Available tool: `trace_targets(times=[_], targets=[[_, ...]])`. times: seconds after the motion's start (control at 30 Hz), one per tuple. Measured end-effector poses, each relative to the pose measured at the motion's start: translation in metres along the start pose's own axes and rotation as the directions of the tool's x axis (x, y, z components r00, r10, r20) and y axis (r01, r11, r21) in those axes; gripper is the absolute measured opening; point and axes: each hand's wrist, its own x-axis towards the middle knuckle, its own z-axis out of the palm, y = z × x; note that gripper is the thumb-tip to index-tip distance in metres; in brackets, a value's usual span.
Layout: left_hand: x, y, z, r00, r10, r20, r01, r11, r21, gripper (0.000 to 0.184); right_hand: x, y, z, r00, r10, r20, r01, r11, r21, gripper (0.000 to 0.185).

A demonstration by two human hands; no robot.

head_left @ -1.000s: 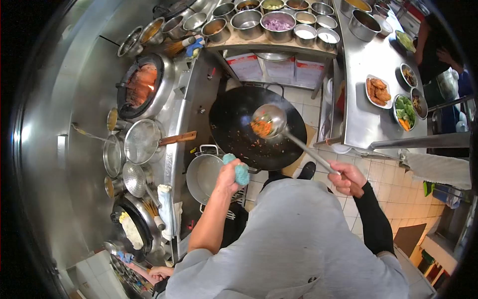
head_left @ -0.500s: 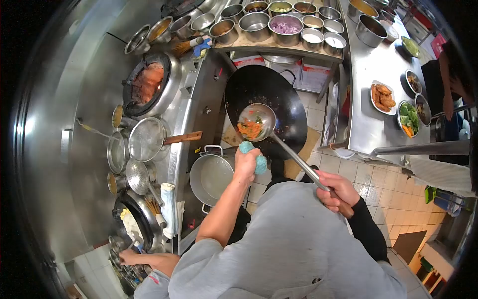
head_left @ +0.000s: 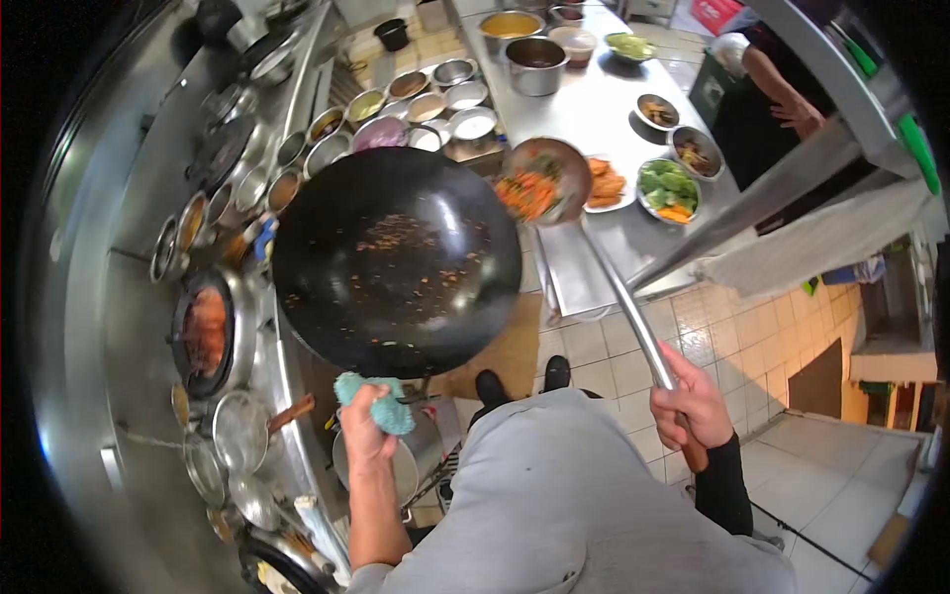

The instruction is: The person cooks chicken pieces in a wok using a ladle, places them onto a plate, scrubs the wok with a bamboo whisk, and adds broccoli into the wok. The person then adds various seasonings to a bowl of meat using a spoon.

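My left hand [head_left: 369, 432] is closed round a folded teal cloth [head_left: 396, 413] at the near rim of a big black wok [head_left: 396, 282], where the handle is mostly covered. Brown and orange food bits cling to the wok's inside. My right hand [head_left: 696, 404] grips the long handle of a ladle [head_left: 621, 282], its fingers wrapped near the brown end. Beyond the wok's right rim, the ladle's bowl holds cooked food [head_left: 529, 195] with orange shreds and green pieces. A plate of orange-brown fried food [head_left: 606, 185] lies just behind the bowl, partly hidden by it.
On the steel table [head_left: 584, 272] stand a bowl of greens [head_left: 669, 188], small dishes and pots [head_left: 535, 67]. Several ingredient tins [head_left: 426, 107] sit behind the wok. To the left runs the stove with a glowing burner [head_left: 205, 327]. Another person's hand [head_left: 800, 114] shows across the table.
The view has turned toward the table. The wok has come up closer and tilts its inside toward me. The loaded ladle has moved right, from over the wok to the table's edge.
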Motion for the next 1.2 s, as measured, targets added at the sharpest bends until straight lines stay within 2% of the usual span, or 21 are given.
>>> trace_targets(times=[0.07,0.1,0.2,0.33,0.6,0.63,0.73,0.8,0.83,0.9,1.07,1.2], targets=[[0.000,0.012,0.030,0.999,0.039,0.007,-0.039,0.999,0.013,0.008,0.015,0.000,-0.008,0.974,-0.178,-0.138,0.139,0.957,-0.253,0.078],[0.005,0.013,0.041,0.996,0.092,-0.006,-0.092,0.995,-0.038,0.006,0.025,0.000,-0.008,0.948,-0.238,-0.210,0.151,0.919,-0.363,0.078],[0.020,0.023,0.060,0.990,0.102,0.095,-0.103,0.995,0.008,0.009,0.052,-0.003,-0.010,0.897,-0.363,-0.252,0.192,0.834,-0.518,0.076],[0.052,0.033,0.091,0.981,0.109,0.158,-0.107,0.994,-0.017,0.007,0.087,0.011,-0.011,0.848,-0.429,-0.312,0.218,0.818,-0.533,0.075],[0.142,0.055,0.122,0.923,0.000,0.384,-0.008,1.000,0.021,0.006,0.122,0.033,0.014,0.754,-0.475,-0.454,0.124,0.781,-0.612,0.074],[0.148,0.055,0.131,0.923,0.033,0.383,-0.021,0.999,-0.033,0.006,0.122,0.031,0.019,0.753,-0.458,-0.472,0.107,0.794,-0.599,0.074],[0.159,0.062,0.147,0.904,0.040,0.427,-0.030,0.999,-0.030,0.009,0.137,0.048,0.019,0.681,-0.579,-0.449,0.138,0.704,-0.697,0.074],[0.166,0.063,0.155,0.894,0.003,0.449,-0.003,1.000,0.000,0.013,0.148,0.064,0.011,0.633,-0.694,-0.343,0.113,0.522,-0.846,0.075],[0.170,0.060,0.159,0.884,-0.002,0.467,0.002,1.000,-0.001,0.014,0.149,0.068,0.013,0.634,-0.691,-0.346,0.091,0.512,-0.854,0.074],[0.182,0.053,0.164,0.855,-0.001,0.519,0.005,1.000,-0.006,0.018,0.153,0.069,0.024,0.648,-0.635,-0.421,0.060,0.593,-0.803,0.072],[0.197,0.055,0.169,0.834,-0.051,0.549,0.068,0.998,-0.012,0.020,0.160,0.070,0.044,0.573,-0.695,-0.435,0.003,0.532,-0.847,0.071],[0.199,0.060,0.172,0.830,-0.080,0.552,0.086,0.996,0.016,0.018,0.161,0.072,0.055,0.573,-0.673,-0.468,-0.032,0.553,-0.833,0.071]])
